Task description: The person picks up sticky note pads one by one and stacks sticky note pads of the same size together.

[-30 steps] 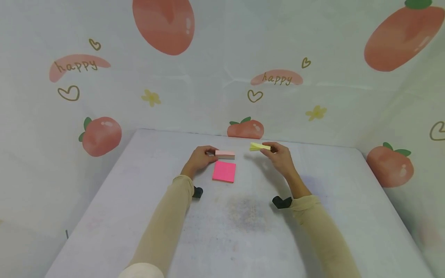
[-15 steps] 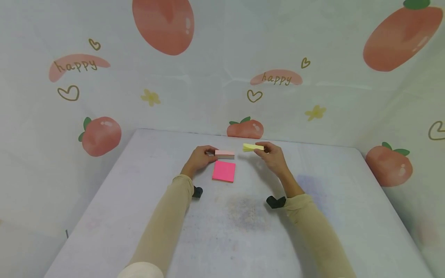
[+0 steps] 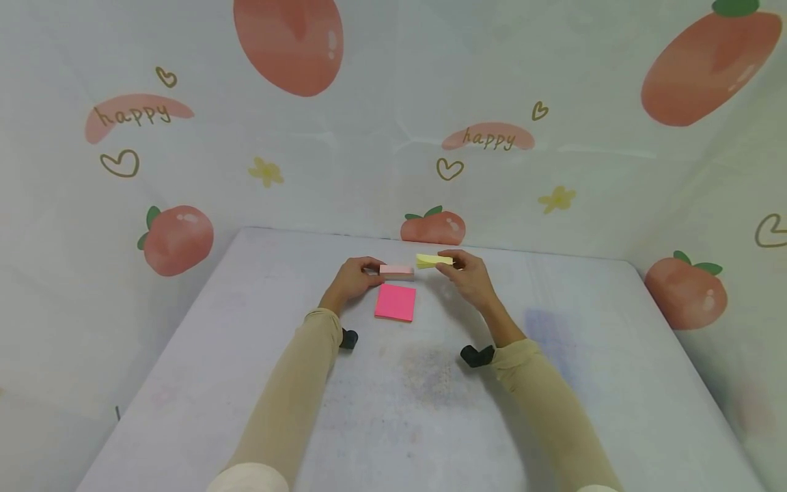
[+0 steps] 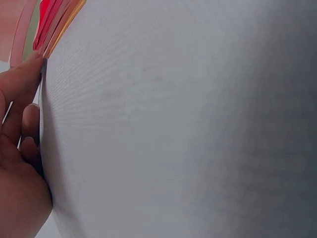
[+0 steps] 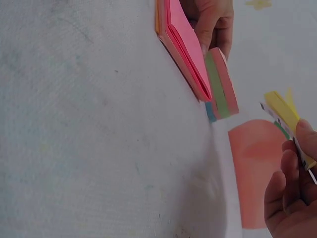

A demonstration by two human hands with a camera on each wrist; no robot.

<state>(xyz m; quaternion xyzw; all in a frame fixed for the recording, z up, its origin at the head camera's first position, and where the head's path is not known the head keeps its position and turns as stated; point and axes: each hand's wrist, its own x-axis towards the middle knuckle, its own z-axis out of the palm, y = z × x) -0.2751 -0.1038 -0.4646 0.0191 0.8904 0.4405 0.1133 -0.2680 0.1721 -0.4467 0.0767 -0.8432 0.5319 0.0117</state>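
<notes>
In the head view my left hand (image 3: 352, 281) pinches the left end of a narrow block of sticky notes (image 3: 397, 272) standing on the table. The right wrist view shows its side striped in pink, green and blue (image 5: 222, 84). Just in front lies a square stack of hot-pink sticky notes (image 3: 395, 303), with an orange layer underneath. My right hand (image 3: 472, 280) pinches a thin yellow sticky note pad (image 3: 433, 260) by its right end, raised above the table behind and right of the narrow block. Leaves at its free end fan apart slightly.
A pale, stained table (image 3: 430, 437) spreads beneath both arms. Behind its far edge hangs a white backdrop (image 3: 369, 171) printed with fruit, hearts and words. A black wrist mount (image 3: 477, 356) juts inward from the right sleeve, another (image 3: 349, 339) from the left.
My right hand has carried the yellow pad leftward, closer to the striped block. The left hand, the block and the hot-pink stack have stayed in place.
</notes>
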